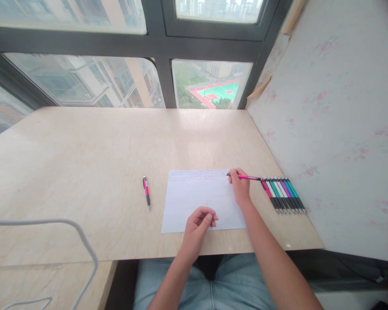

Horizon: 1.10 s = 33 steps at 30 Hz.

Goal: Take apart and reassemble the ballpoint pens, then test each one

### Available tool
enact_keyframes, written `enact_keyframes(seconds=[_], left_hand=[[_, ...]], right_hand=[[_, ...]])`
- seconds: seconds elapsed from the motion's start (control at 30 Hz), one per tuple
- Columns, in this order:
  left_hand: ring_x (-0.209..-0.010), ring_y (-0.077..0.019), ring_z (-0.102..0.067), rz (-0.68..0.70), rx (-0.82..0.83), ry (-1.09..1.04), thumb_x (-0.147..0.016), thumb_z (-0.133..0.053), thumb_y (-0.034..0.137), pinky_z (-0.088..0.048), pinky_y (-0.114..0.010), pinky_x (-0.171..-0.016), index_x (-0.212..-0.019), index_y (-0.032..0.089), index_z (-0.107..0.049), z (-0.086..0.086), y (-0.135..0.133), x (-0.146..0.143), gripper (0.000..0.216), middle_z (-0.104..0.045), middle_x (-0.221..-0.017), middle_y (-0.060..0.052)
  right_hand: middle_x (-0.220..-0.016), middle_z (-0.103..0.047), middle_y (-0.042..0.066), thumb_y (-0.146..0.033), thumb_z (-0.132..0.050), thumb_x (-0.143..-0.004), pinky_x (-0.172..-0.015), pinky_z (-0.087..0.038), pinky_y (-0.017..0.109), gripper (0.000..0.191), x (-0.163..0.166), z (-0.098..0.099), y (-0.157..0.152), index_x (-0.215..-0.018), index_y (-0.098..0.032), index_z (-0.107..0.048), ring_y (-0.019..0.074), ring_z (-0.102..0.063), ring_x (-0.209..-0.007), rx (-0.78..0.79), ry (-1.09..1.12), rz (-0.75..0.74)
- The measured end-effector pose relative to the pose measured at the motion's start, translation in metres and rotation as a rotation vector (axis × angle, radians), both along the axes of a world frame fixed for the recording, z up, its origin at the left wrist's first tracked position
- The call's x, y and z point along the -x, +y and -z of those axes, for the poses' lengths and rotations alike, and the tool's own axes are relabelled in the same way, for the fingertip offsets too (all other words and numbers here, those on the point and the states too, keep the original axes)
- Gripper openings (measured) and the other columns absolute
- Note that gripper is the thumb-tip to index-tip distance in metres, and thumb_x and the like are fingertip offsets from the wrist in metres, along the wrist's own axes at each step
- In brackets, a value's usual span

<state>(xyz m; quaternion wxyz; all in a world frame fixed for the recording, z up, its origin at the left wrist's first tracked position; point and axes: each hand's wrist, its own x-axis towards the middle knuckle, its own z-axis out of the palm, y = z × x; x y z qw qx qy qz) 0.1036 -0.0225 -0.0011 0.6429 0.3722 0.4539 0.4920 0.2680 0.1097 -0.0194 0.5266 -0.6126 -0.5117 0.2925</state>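
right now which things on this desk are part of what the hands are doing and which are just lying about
In use: pink pen in the right hand, tip on the sheet of paper; left hand curled on the paper's near edge.
Lying about: lone pen left of the paper; row of pens right of it; white cable at the near left.

High-rise home: marble sill desk [84,163] beneath big windows [84,82].

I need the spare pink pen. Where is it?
In the head view the lone pink pen lies on the table left of the paper sheet, clear of it and of the left hand.
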Motion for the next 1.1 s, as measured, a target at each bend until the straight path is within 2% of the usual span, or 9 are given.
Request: enact_keyframes(seconds=[0.13,0.33,0.43,0.47,0.57,0.73,0.9,1.0,1.1], left_hand=[[-0.071,-0.0159,-0.057,-0.003,-0.014,-0.007,-0.087,-0.062,0.035,-0.045,-0.029,-0.070,-0.091,0.018,-0.066,0.000,0.000,0.000,0.019,-0.068,-0.082,-0.005],[-0.071,-0.0158,-0.058,-0.010,-0.025,0.006,-0.088,-0.061,0.036,-0.046,-0.029,-0.070,-0.091,0.017,-0.066,-0.002,-0.001,-0.002,0.020,-0.067,-0.082,-0.006],[-0.072,-0.0164,-0.058,-0.015,-0.033,0.025,-0.087,-0.061,0.038,-0.046,-0.029,-0.070,-0.090,0.017,-0.066,-0.004,-0.001,-0.002,0.021,-0.067,-0.082,-0.006],[-0.072,-0.0164,-0.058,-0.017,-0.036,0.028,-0.087,-0.061,0.038,-0.047,-0.030,-0.070,-0.089,0.017,-0.066,-0.005,-0.001,-0.002,0.022,-0.067,-0.082,-0.006],[-0.071,-0.0163,-0.058,-0.018,-0.045,0.024,-0.087,-0.061,0.038,-0.047,-0.030,-0.071,-0.090,0.017,-0.066,-0.005,-0.001,-0.002,0.022,-0.068,-0.082,-0.006],[-0.071,-0.0157,-0.058,-0.014,-0.048,0.017,-0.087,-0.062,0.036,-0.046,-0.029,-0.070,-0.090,0.017,-0.066,-0.003,0.000,-0.002,0.019,-0.068,-0.081,-0.005],[-0.072,-0.0158,-0.057,-0.011,-0.051,-0.002,-0.087,-0.062,0.035,-0.045,-0.029,-0.070,-0.092,0.017,-0.066,-0.002,0.000,-0.003,0.019,-0.067,-0.081,-0.005],[-0.072,-0.0155,-0.056,-0.022,-0.065,-0.035,-0.088,-0.061,0.034,-0.045,-0.029,-0.070,-0.092,0.017,-0.066,-0.002,0.000,-0.004,0.019,-0.066,-0.081,-0.005],[-0.072,-0.0153,-0.056,-0.019,-0.073,-0.035,-0.088,-0.062,0.034,-0.044,-0.030,-0.070,-0.092,0.017,-0.067,-0.001,0.000,-0.004,0.019,-0.066,-0.080,-0.005]], right_hand=[[-0.051,-0.047,-0.004,-0.053,-0.051,-0.088,-0.048,-0.034,0.024,0.041,-0.003,0.002,-0.001,-0.064,-0.020,-0.054,0.0111,-0.043,-0.048,0.010,0.236,-0.005],[-0.057,-0.049,-0.004,-0.051,-0.056,-0.084,-0.041,-0.029,0.022,0.039,-0.006,0.001,0.003,-0.062,-0.020,-0.047,0.0082,-0.040,-0.044,-0.028,0.513,-0.045],[-0.054,-0.047,-0.007,-0.051,-0.062,-0.082,-0.037,-0.024,0.020,0.032,-0.007,-0.008,-0.002,-0.076,-0.021,-0.053,0.0072,-0.036,-0.040,0.006,0.558,-0.065],[-0.052,-0.045,-0.008,-0.052,-0.064,-0.081,-0.037,-0.024,0.020,0.032,-0.007,-0.013,-0.006,-0.086,-0.021,-0.056,0.0075,-0.036,-0.040,0.027,0.562,-0.083],[-0.051,-0.047,-0.010,-0.052,-0.066,-0.081,-0.038,-0.026,0.019,0.047,-0.002,-0.027,-0.028,-0.115,-0.023,-0.054,0.0088,-0.039,-0.041,0.096,0.547,-0.172],[-0.058,-0.051,-0.006,-0.054,-0.060,-0.086,-0.037,-0.027,0.020,0.037,0.013,-0.042,-0.070,-0.104,-0.023,-0.062,0.0084,-0.041,-0.043,0.159,0.525,-0.248],[-0.065,-0.056,-0.002,-0.049,-0.062,-0.087,-0.045,-0.040,0.022,0.037,0.023,-0.047,-0.096,-0.109,-0.020,-0.065,0.0102,-0.051,-0.051,0.185,0.624,-0.255],[-0.071,-0.061,-0.001,-0.044,-0.065,-0.085,-0.052,-0.047,0.025,0.045,0.023,-0.049,-0.104,-0.123,-0.023,-0.057,0.0129,-0.058,-0.059,0.208,0.681,-0.243],[-0.070,-0.064,-0.004,-0.039,-0.068,-0.084,-0.051,-0.049,0.026,0.068,0.023,-0.051,-0.109,-0.142,-0.028,-0.036,0.0142,-0.060,-0.057,0.207,0.668,-0.207]])
